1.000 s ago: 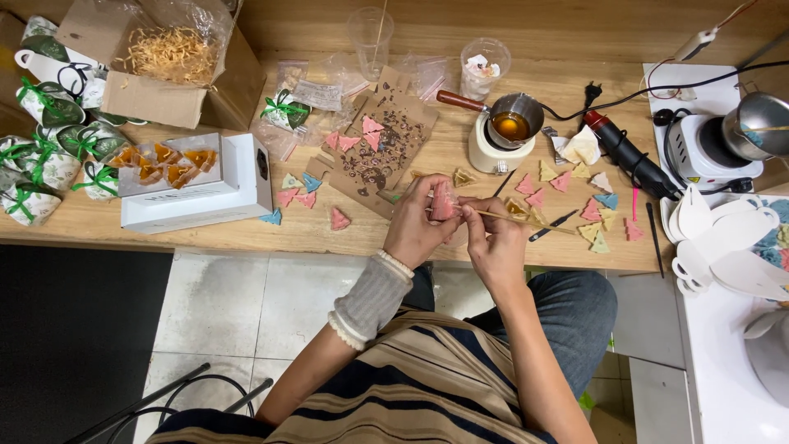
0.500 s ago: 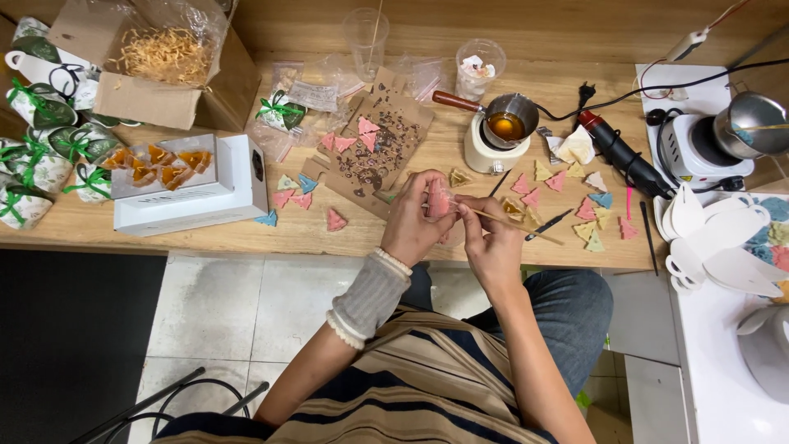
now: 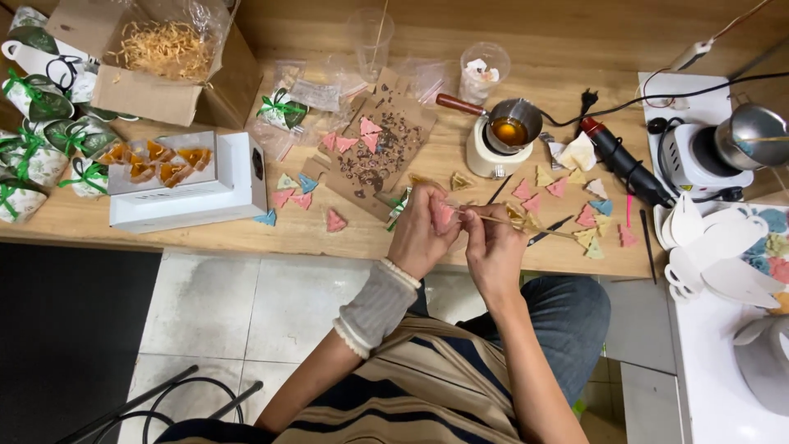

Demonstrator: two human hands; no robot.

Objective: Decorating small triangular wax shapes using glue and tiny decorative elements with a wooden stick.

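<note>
My left hand holds a small pink triangular piece at the front edge of the wooden table. My right hand grips a thin wooden stick whose tip touches the pink piece. Both hands meet over the table's edge above my lap. Several pink, blue and yellow triangular pieces lie scattered just to the right, and more lie to the left.
A small pot of amber liquid sits on a white warmer behind my hands. A brown speckled card, a white box with orange pieces, wrapped green-ribboned cups, a cardboard box, a heat gun and white cup cutouts surround the work.
The hands stay together at the table edge with only slight shifts of the fingers and the stick. Nothing else has moved.
</note>
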